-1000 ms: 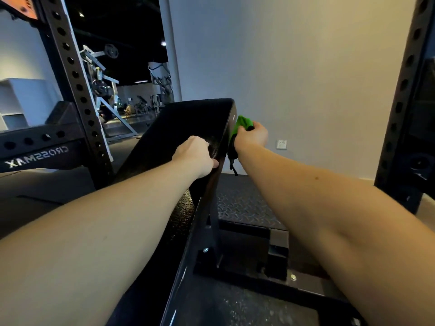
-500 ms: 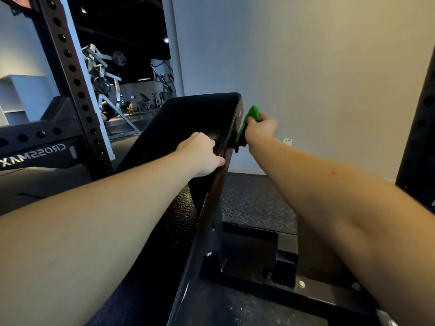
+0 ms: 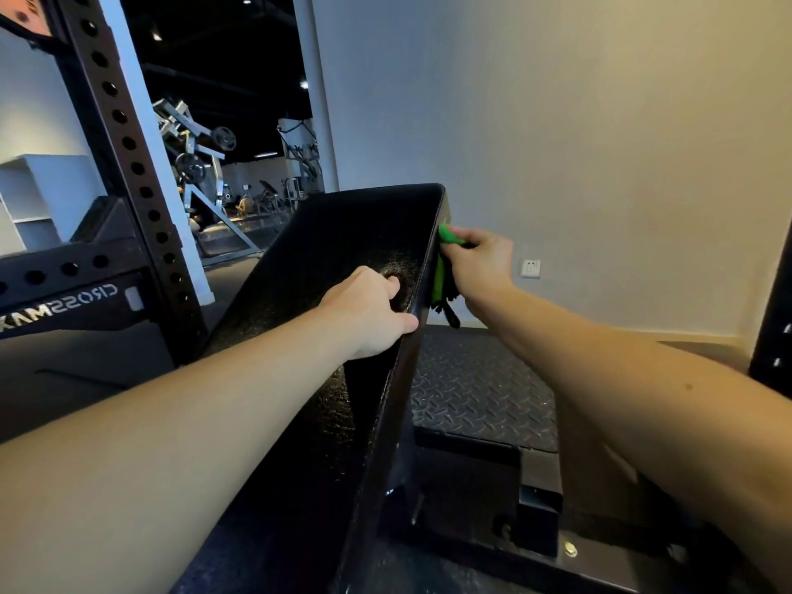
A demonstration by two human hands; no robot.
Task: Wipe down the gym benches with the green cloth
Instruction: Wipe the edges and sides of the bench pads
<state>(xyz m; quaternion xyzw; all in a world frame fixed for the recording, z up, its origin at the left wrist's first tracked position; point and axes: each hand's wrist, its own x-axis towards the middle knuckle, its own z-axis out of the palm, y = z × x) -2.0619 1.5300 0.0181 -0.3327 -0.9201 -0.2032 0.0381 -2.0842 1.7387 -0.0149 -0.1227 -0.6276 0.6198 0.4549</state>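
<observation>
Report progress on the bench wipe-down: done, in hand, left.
Done: nothing provable; the bench top shows no clear wipe marks. In hand: the right hand holds the green cloth against the bench's right side edge, while the left hand grips that edge from above. Left: likely the lower side of this bench, and any other benches.

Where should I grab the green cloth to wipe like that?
Grip the cloth at its bunched green top, coming from right of the bench, like the right hand. It lies flat against the bench's side, so only the outer face is free; the dark tail would likely flop.
</observation>
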